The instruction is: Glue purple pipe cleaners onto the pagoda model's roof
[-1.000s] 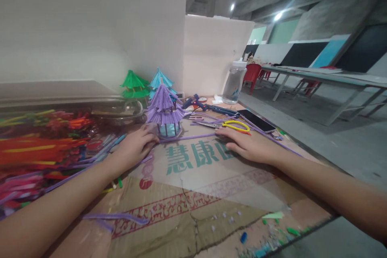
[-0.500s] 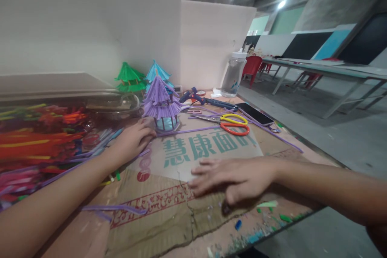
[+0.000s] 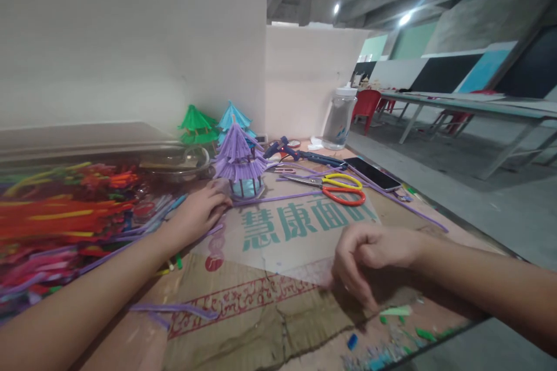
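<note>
A purple two-tiered pagoda model point(image 3: 239, 156), made of fuzzy stems with a light-blue base, stands upright in the middle of the table. Beside its base lies my left hand point(image 3: 198, 208), fingers loosely bent, fingertips close to the base; whether they touch it I cannot tell. My right hand point(image 3: 361, 258) is over the front right of the cardboard sheet point(image 3: 243, 324), fingers bent downward and apart, slightly blurred, with nothing visible in them. Scissors point(image 3: 343, 188) with yellow and red handles lie behind it. Purple stems point(image 3: 187, 308) lie on the near left.
Bundles of coloured stems point(image 3: 65, 217) fill the left side. Green point(image 3: 198, 124) and blue point(image 3: 232, 116) pagoda models stand behind. A glue gun point(image 3: 285, 148), a utility knife point(image 3: 324, 159), a phone point(image 3: 372, 174) and a water bottle point(image 3: 338, 119) sit farther back. Green scraps point(image 3: 425, 334) litter the front edge.
My right hand has moved to the right over the cardboard, and its outstretched fingers are now bent downward. My left hand stays beside the purple pagoda. The view has tilted slightly upward.
</note>
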Available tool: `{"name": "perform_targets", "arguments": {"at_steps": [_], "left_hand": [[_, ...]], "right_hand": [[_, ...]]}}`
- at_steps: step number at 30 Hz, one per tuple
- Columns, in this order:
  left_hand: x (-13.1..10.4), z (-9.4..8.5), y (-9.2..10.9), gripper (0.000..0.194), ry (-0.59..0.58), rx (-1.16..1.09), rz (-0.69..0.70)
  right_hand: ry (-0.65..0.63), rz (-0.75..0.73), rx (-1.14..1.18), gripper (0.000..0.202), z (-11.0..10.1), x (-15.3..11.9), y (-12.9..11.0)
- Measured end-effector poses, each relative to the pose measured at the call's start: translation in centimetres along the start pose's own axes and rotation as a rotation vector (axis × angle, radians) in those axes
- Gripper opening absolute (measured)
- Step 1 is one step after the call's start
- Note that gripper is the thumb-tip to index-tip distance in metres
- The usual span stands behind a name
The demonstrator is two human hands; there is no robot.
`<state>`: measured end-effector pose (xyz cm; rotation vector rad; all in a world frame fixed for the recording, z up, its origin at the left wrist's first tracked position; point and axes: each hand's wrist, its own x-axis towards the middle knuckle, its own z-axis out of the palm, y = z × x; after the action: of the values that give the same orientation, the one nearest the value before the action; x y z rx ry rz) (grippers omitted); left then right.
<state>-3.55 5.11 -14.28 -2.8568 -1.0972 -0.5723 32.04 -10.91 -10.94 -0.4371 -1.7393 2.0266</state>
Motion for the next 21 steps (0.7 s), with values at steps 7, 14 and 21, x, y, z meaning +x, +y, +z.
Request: {"name": "perform_targets", "arguments": {"at_steps": [7,14,21], "left_hand": [[0.0,0.0,0.2,0.026,0.007,0.001,-0.011],[-0.4,-0.4,1.1,0.022,0.053,0.022,0.025],[0.2,-4.0,3.8,0.012,0.463,-0.126,-0.04]], "right_hand": [[-0.074,-0.038,-0.751,0.063,2.1,2.5,-1.3],[0.438,0.079,-0.509,0.055,0.4,1.4,-0.4],[0.603,0.072,-1.169,0.04,-2.4,2.9,-0.6]]}}
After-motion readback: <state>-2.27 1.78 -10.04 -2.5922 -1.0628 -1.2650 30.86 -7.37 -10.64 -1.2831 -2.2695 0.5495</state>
